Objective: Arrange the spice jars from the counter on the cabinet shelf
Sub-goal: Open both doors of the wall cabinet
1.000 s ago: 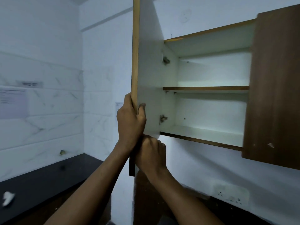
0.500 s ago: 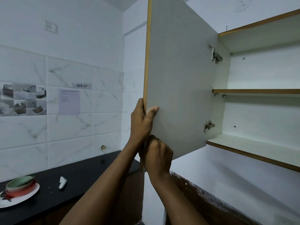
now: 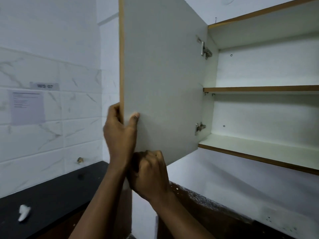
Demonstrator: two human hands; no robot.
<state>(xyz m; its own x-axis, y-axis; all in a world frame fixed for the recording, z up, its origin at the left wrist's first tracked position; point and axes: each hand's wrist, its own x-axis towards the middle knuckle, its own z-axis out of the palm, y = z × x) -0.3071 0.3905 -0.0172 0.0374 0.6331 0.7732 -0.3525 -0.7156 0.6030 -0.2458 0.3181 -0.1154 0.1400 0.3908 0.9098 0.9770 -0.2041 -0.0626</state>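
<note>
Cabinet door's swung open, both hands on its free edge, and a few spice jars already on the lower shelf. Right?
Not quite. The head view shows the lower shelf bare, no spice jars in the cabinet yet. The rest holds: the cabinet door is swung open, the left hand gripping its free edge and the right hand at its bottom corner.

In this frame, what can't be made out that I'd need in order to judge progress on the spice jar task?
Head view, the only one:
- Spice jars: none in sight; the counter is cut off by the left and bottom edges.
- Cabinet: its right part runs past the frame edge.
- Right hand: what its grip closes on at the door's lower corner is hidden by the fingers.
- Left hand: fingers hidden behind the door edge.
- Wall notice: text blurred.
</note>
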